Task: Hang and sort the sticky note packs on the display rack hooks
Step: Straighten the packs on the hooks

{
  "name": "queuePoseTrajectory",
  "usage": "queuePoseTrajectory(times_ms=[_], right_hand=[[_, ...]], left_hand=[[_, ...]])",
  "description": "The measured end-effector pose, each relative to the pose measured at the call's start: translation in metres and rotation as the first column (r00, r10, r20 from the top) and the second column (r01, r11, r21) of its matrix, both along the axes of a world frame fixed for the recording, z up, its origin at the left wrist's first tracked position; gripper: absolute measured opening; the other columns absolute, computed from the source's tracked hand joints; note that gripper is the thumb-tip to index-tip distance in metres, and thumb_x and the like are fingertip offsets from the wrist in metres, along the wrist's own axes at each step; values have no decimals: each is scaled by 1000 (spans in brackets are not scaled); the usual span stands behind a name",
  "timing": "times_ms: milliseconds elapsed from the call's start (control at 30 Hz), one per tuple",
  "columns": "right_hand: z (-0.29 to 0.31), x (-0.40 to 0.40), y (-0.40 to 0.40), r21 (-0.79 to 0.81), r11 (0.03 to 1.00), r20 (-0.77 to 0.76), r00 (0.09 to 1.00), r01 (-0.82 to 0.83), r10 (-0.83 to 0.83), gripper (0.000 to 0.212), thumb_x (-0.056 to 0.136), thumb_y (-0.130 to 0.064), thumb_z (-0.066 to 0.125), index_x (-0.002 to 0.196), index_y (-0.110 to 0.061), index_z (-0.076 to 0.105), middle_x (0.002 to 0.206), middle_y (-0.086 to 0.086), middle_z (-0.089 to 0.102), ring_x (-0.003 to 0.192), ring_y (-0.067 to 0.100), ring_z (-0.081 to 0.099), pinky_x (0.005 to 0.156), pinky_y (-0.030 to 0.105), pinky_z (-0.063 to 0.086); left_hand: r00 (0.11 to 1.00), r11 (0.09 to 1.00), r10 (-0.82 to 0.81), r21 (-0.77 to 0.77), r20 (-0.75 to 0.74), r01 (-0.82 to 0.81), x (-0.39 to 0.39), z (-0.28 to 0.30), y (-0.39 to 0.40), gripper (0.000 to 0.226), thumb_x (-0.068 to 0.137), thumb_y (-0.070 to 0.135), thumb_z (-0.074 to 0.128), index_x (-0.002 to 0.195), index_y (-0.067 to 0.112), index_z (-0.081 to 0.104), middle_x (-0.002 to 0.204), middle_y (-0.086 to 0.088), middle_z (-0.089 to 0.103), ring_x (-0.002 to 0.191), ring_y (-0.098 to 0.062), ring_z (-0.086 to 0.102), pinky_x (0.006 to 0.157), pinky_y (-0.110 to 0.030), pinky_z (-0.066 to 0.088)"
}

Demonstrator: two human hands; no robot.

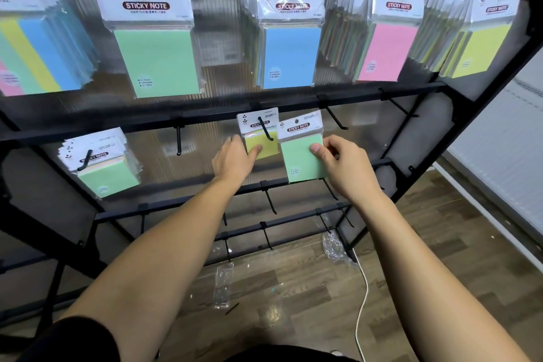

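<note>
Green pack [302,153]: off the hooks, at the rack's [411,91] middle rail, pinched by your right hand [340,167].
Yellow pack [260,135]: hung on the middle-rail hook [264,129]; your left hand [235,160] pinches its lower edge.
Top rail: large packs hanging.

Left hand [235,159] thumb pressing; right hand [340,164] pinching, arms outstretched
</note>
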State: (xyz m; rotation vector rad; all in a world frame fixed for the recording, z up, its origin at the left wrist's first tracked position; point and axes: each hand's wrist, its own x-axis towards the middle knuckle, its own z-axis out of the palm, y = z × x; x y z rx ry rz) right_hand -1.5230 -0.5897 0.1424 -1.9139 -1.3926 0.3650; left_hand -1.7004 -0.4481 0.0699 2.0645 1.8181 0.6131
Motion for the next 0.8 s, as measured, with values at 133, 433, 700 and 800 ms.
queuePoseTrajectory(times_ms=[133, 433, 700, 800], right_hand=[[1, 1, -5, 1, 1000, -17, 1000, 24, -24, 26, 100, -39, 54, 84, -20, 59, 70, -11, 55, 70, 14, 49, 63, 35, 38], [-3, -3, -19, -5, 1000, -53, 998, 19, -19, 31, 99, -39, 56, 81, -14, 59, 66, -6, 52, 63, 9, 45, 59, 29, 36], [-3, -2, -31, 52, 998, -124, 992, -31, 37, 31, 98, -37, 58, 79, -13, 59, 65, -5, 53, 60, 9, 44, 54, 21, 33], [2, 2, -39, 79, 995, -110, 991, -68, 77, 31, 99, -37, 57, 79, -13, 58, 65, -6, 53, 61, 9, 45, 55, 21, 33]], left_hand=[[996, 1000, -27, 5, 85, 26, 5, -4, -12, 35, 96, 49, 54, 96, 14, 55, 85, -1, 63, 79, -23, 61, 61, -31, 42], [966, 990, -136, 74, 221, 122, -11, 3, -49, 30, 100, 42, 49, 83, 19, 55, 66, 8, 54, 61, -13, 51, 49, -25, 28], [976, 977, -185, 132, 116, 169, -35, 18, -93, 34, 102, 44, 44, 85, 16, 55, 80, 7, 57, 78, -17, 54, 62, -31, 38], [971, 986, -135, 120, 196, 113, -39, 25, -109, 33, 102, 41, 45, 84, 14, 54, 75, 6, 56, 74, -21, 54, 58, -33, 35]])
